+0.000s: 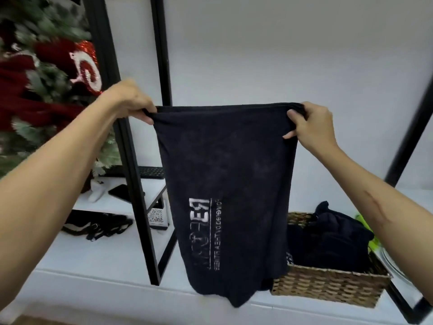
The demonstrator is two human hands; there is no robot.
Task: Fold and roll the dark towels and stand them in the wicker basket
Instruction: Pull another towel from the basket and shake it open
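Dark towel [230,184] with white print hangs stretched in the air, its top corners pinched by the left hand [131,102] and right hand [309,124]. Behind its lower edge, a wicker basket [328,286] on the white tabletop [98,289] holds more dark towels [328,240].

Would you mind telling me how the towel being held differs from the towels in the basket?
The held towel hangs spread out, gripped at its top corners by the left hand and right hand; the basket towels sit bunched in the wicker basket. The held towel shows white print; the basket towels show none. Both are dark.
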